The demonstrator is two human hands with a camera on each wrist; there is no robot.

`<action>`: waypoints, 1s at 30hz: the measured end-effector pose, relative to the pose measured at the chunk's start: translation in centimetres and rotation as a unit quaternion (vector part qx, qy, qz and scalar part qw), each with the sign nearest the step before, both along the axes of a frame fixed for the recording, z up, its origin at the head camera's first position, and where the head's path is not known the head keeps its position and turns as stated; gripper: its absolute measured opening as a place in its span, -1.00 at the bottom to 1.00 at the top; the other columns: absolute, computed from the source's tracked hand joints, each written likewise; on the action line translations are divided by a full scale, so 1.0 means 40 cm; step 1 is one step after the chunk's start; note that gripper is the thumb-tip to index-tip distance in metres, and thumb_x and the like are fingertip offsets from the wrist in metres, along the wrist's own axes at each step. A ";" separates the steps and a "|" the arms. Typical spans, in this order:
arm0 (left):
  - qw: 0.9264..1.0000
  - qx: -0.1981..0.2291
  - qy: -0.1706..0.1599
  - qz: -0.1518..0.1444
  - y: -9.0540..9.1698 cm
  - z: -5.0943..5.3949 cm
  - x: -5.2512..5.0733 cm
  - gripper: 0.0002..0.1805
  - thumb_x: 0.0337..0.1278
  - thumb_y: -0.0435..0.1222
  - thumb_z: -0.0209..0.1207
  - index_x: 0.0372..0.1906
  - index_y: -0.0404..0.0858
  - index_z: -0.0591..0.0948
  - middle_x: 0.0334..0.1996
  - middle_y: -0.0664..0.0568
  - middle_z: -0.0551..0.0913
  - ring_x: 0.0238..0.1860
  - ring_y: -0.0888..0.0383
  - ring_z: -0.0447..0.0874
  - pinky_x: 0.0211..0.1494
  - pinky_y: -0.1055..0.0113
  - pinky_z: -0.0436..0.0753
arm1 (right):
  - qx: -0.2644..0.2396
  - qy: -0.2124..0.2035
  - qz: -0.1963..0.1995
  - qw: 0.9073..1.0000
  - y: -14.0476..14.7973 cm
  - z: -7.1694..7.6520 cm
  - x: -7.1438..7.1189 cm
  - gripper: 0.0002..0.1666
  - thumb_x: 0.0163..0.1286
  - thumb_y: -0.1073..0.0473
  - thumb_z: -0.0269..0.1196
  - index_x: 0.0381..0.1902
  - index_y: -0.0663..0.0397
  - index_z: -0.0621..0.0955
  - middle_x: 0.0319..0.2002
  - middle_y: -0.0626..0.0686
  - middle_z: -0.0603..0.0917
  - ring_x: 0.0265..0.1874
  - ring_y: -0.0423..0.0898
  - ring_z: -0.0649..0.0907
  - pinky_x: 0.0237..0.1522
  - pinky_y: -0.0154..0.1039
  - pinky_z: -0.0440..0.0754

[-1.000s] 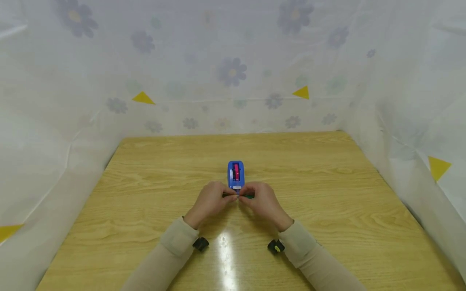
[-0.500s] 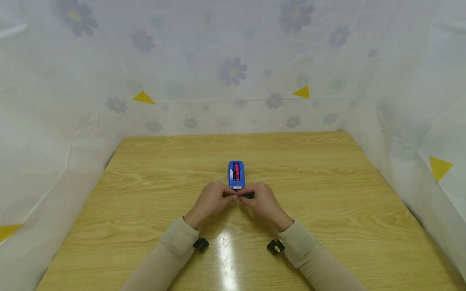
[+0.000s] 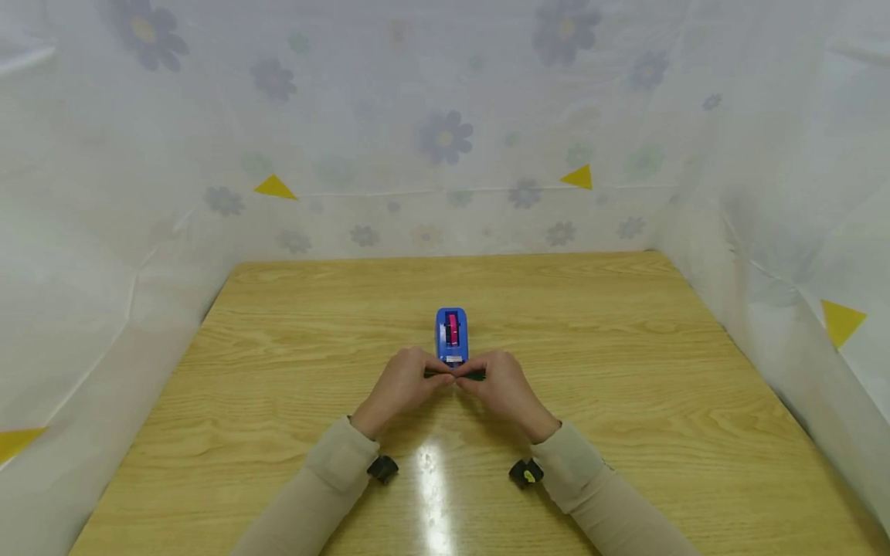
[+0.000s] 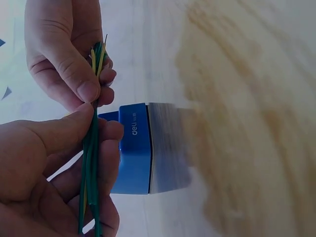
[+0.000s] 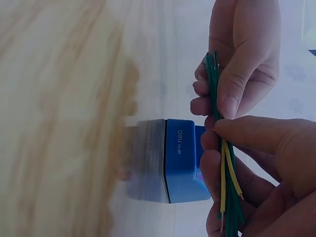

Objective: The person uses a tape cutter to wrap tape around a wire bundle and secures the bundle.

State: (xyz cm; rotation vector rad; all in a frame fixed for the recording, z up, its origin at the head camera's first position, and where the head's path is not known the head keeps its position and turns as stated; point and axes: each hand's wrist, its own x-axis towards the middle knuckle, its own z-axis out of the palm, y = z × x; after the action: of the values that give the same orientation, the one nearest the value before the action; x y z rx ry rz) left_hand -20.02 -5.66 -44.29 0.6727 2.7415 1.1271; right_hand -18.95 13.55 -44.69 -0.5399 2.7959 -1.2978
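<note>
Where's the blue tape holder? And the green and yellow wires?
Tape holder (image 4: 134, 160): left wrist view, blue casing.
Green wires (image 4: 92, 158): left wrist view, green coating.
Yellow wires (image 5: 223, 182): right wrist view, one wire's coating.

Two grips (image 3: 405, 382) (image 3: 502, 386), one wire bundle (image 4: 90, 163), one tape dispenser (image 4: 133, 160), four triangles (image 3: 275, 188) (image 3: 579, 177) (image 3: 842, 321) (image 3: 19, 443).

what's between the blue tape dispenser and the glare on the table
In the head view, the left hand and right hand meet there, pinching wires (green and yellow in the wrist views), then bare tabletop.

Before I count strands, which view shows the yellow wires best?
The right wrist view: two yellow wires show long stretches, ends included. The left wrist shows shorter yellow pieces; the head view, none distinguishable.
</note>
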 end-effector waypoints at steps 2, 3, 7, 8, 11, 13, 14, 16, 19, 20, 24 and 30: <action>1.000 -0.002 -0.004 -0.009 -0.002 -0.001 -0.002 -0.86 0.23 -0.22 0.33 -0.17 -0.13 0.81 -0.28 0.12 0.77 -0.39 0.36 0.59 -0.35 0.40 0.55 | -0.001 -0.002 0.000 1.000 0.000 -0.001 -0.001 -0.94 0.21 0.24 0.46 -0.36 -0.03 0.83 -0.27 -0.07 0.77 -0.19 -0.15 0.70 -0.10 -0.10 0.65; 1.000 -0.004 -0.007 -0.015 -0.004 -0.002 -0.003 -0.85 0.25 -0.22 0.31 -0.17 -0.13 0.81 -0.29 0.13 0.77 -0.43 0.35 0.57 -0.37 0.40 0.53 | 0.000 -0.003 -0.001 1.000 0.000 -0.001 -0.001 -0.94 0.21 0.25 0.46 -0.36 -0.03 0.83 -0.27 -0.07 0.77 -0.19 -0.15 0.70 -0.10 -0.10 0.65; 0.999 -0.020 -0.016 -0.046 -0.009 0.002 -0.007 -0.81 0.35 -0.19 0.22 -0.18 -0.14 0.81 -0.39 0.14 0.74 -0.55 0.31 0.47 -0.47 0.38 0.45 | -0.001 -0.005 -0.006 1.000 0.000 -0.002 -0.001 -0.90 0.18 0.29 0.47 -0.40 -0.06 0.82 -0.27 -0.08 0.77 -0.17 -0.13 0.70 -0.08 -0.09 0.65; 0.998 -0.026 -0.020 -0.051 -0.010 0.002 -0.009 -0.79 0.38 -0.18 0.20 -0.19 -0.14 0.80 -0.43 0.13 0.72 -0.57 0.29 0.44 -0.49 0.38 0.43 | 0.000 -0.004 -0.007 1.000 0.000 -0.002 -0.001 -0.89 0.18 0.29 0.47 -0.40 -0.07 0.82 -0.27 -0.08 0.77 -0.17 -0.13 0.70 -0.08 -0.09 0.65; 0.997 -0.035 -0.028 -0.055 -0.008 0.004 -0.010 -0.75 0.41 -0.18 0.16 -0.22 -0.18 0.80 -0.48 0.08 0.69 -0.58 0.27 0.43 -0.49 0.37 0.43 | 0.001 0.005 -0.006 1.000 0.001 -0.006 -0.002 -0.88 0.18 0.29 0.47 -0.41 -0.07 0.82 -0.28 -0.09 0.77 -0.18 -0.13 0.71 -0.09 -0.09 0.65; 0.997 -0.039 -0.029 -0.051 -0.007 0.004 -0.010 -0.75 0.41 -0.18 0.15 -0.24 -0.19 0.79 -0.50 0.07 0.68 -0.57 0.27 0.43 -0.49 0.38 0.43 | -0.001 0.010 -0.003 1.000 0.001 -0.008 -0.003 -0.89 0.19 0.29 0.47 -0.40 -0.07 0.82 -0.27 -0.09 0.77 -0.17 -0.13 0.71 -0.10 -0.10 0.65; 0.998 -0.041 -0.025 -0.050 -0.006 0.004 -0.009 -0.75 0.40 -0.19 0.16 -0.25 -0.20 0.79 -0.49 0.08 0.68 -0.56 0.28 0.44 -0.48 0.38 0.44 | -0.003 0.012 -0.002 1.000 0.001 -0.009 -0.004 -0.89 0.19 0.29 0.46 -0.39 -0.07 0.82 -0.27 -0.08 0.77 -0.17 -0.13 0.71 -0.10 -0.10 0.65; 0.998 -0.041 -0.015 -0.049 -0.005 0.008 -0.008 -0.76 0.38 -0.21 0.18 -0.26 -0.21 0.80 -0.47 0.09 0.69 -0.55 0.28 0.45 -0.47 0.38 0.45 | -0.007 0.011 0.000 1.000 0.001 -0.008 -0.003 -0.90 0.19 0.28 0.46 -0.39 -0.06 0.82 -0.26 -0.08 0.77 -0.16 -0.12 0.71 -0.10 -0.10 0.65; 0.998 -0.042 -0.007 -0.045 -0.004 0.008 -0.007 -0.78 0.36 -0.21 0.21 -0.26 -0.21 0.81 -0.47 0.11 0.70 -0.56 0.29 0.45 -0.48 0.39 0.44 | -0.007 0.012 0.005 1.000 0.001 -0.003 -0.001 -0.91 0.21 0.28 0.45 -0.37 -0.04 0.82 -0.24 -0.07 0.77 -0.14 -0.11 0.71 -0.09 -0.10 0.65; 0.998 -0.041 -0.005 -0.044 -0.005 0.008 -0.008 -0.79 0.35 -0.21 0.21 -0.26 -0.20 0.81 -0.47 0.12 0.70 -0.56 0.29 0.45 -0.49 0.39 0.43 | -0.005 0.014 0.008 1.000 0.002 -0.001 0.000 -0.91 0.21 0.28 0.45 -0.36 -0.03 0.82 -0.23 -0.07 0.77 -0.14 -0.11 0.71 -0.09 -0.10 0.65; 0.998 -0.038 0.001 -0.040 -0.005 0.007 -0.007 -0.81 0.32 -0.21 0.24 -0.25 -0.17 0.82 -0.46 0.17 0.69 -0.55 0.30 0.47 -0.48 0.39 0.46 | 0.001 0.009 0.014 1.000 0.003 0.007 0.000 -0.90 0.24 0.27 0.43 -0.33 -0.06 0.81 -0.24 -0.10 0.76 -0.14 -0.13 0.71 -0.08 -0.13 0.65; 0.998 -0.040 0.027 -0.036 -0.004 0.004 -0.008 -0.83 0.30 -0.19 0.27 -0.23 -0.14 0.82 -0.43 0.20 0.72 -0.53 0.34 0.50 -0.45 0.39 0.50 | 0.001 -0.005 0.024 1.000 0.007 0.016 -0.003 -0.91 0.27 0.28 0.40 -0.32 -0.04 0.78 -0.26 -0.12 0.75 -0.20 -0.17 0.70 -0.12 -0.18 0.65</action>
State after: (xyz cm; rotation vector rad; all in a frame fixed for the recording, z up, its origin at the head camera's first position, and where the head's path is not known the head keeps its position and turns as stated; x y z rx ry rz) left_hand -20.33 -5.82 -44.12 0.7957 2.7649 0.9917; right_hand -19.06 13.82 -44.05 -0.5939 2.7569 -1.2858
